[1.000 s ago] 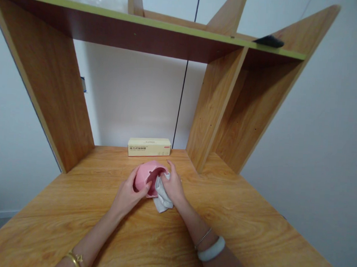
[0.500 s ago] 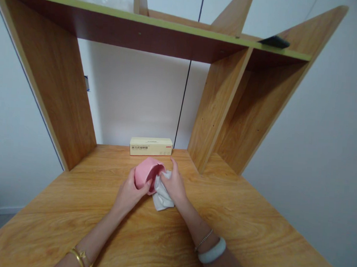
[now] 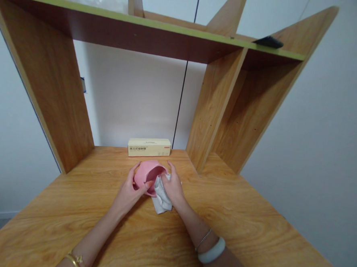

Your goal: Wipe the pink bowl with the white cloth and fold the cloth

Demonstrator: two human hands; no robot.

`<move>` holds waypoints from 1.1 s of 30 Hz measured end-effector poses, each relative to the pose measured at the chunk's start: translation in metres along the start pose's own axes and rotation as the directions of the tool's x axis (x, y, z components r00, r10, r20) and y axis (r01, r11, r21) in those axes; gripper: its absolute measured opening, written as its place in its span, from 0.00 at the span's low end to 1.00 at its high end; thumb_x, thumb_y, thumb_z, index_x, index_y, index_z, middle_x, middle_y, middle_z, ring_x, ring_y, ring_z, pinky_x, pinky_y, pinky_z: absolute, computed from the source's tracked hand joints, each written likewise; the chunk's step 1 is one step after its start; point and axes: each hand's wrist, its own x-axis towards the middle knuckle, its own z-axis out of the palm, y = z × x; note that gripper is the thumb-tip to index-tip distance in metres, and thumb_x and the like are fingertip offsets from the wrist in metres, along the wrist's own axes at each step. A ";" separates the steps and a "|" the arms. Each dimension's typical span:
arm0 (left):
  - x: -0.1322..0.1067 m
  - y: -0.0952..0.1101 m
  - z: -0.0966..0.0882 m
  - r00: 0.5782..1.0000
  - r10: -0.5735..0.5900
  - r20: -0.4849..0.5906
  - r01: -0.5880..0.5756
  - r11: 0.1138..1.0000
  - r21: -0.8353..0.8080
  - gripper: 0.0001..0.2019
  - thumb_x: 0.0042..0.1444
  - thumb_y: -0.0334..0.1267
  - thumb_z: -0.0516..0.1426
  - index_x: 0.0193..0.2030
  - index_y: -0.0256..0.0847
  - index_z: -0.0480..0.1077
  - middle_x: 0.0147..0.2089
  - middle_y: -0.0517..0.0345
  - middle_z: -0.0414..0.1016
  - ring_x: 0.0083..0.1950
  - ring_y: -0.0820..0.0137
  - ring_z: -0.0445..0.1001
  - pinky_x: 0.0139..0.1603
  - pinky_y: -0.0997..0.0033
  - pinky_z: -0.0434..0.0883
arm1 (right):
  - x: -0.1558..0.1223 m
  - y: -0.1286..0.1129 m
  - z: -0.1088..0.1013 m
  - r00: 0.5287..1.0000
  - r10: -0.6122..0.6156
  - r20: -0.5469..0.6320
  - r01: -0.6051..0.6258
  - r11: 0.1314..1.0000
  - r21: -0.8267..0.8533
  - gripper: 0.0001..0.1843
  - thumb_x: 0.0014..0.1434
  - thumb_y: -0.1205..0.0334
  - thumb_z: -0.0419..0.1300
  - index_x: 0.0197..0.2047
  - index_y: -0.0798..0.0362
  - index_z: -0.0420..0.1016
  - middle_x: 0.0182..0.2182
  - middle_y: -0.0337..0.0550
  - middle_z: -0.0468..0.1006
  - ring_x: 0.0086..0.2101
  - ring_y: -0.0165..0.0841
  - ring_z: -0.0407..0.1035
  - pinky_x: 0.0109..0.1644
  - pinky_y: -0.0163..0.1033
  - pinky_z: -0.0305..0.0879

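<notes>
A pink bowl [image 3: 147,172] is tipped on its side over the wooden desk [image 3: 251,230], its opening facing right. My left hand [image 3: 129,193] grips it from the left, thumb on the near rim. My right hand [image 3: 171,185] presses a white cloth [image 3: 161,199] against the bowl's opening, fingers closed on the cloth. Part of the cloth hangs down onto the desk below the bowl.
A long cream box [image 3: 149,147] with printed text lies at the back of the desk against the wall. Wooden shelf uprights [image 3: 210,107] stand left and right, with a shelf board [image 3: 136,30] overhead carrying a dark object [image 3: 268,41] and clear plastic.
The bowl has turned slightly in my left hand while the cloth shifts a little at its opening. Both hands stay in the same spot on the desk.
</notes>
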 end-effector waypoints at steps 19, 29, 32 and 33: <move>0.001 -0.001 -0.006 0.998 0.012 -0.062 0.009 0.945 0.328 0.29 0.46 0.45 0.53 0.56 0.36 0.59 0.45 0.49 0.73 0.43 0.62 0.72 0.43 0.65 0.68 | 0.000 -0.006 -0.008 0.997 -0.047 0.059 0.062 0.953 -0.295 0.36 0.51 0.55 0.55 0.61 0.49 0.48 0.29 0.42 0.75 0.30 0.36 0.70 0.33 0.35 0.59; 0.012 -0.020 -0.009 0.944 -0.270 -0.188 0.252 0.961 -0.115 0.19 0.47 0.49 0.51 0.37 0.33 0.68 0.12 0.65 0.63 0.12 0.74 0.60 0.16 0.76 0.59 | 0.014 0.006 -0.016 0.998 0.003 0.070 0.014 0.972 -0.236 0.19 0.50 0.57 0.54 0.46 0.52 0.68 0.32 0.42 0.73 0.35 0.34 0.67 0.39 0.37 0.60; 0.012 -0.018 -0.011 0.932 -0.316 -0.175 0.283 0.940 -0.191 0.18 0.47 0.50 0.51 0.31 0.34 0.67 0.08 0.68 0.57 0.10 0.76 0.56 0.13 0.78 0.54 | 0.021 0.001 -0.029 0.999 -0.035 -0.028 0.022 0.932 -0.362 0.15 0.47 0.60 0.56 0.40 0.52 0.72 0.38 0.45 0.72 0.43 0.37 0.64 0.46 0.40 0.57; 0.012 -0.016 -0.012 0.931 -0.321 -0.175 0.284 0.936 -0.206 0.18 0.46 0.50 0.51 0.30 0.34 0.66 0.08 0.68 0.57 0.10 0.77 0.55 0.13 0.79 0.53 | 0.023 -0.002 -0.032 0.997 -0.059 -0.057 0.033 0.926 -0.376 0.15 0.48 0.60 0.56 0.40 0.52 0.73 0.39 0.46 0.72 0.44 0.38 0.63 0.47 0.40 0.56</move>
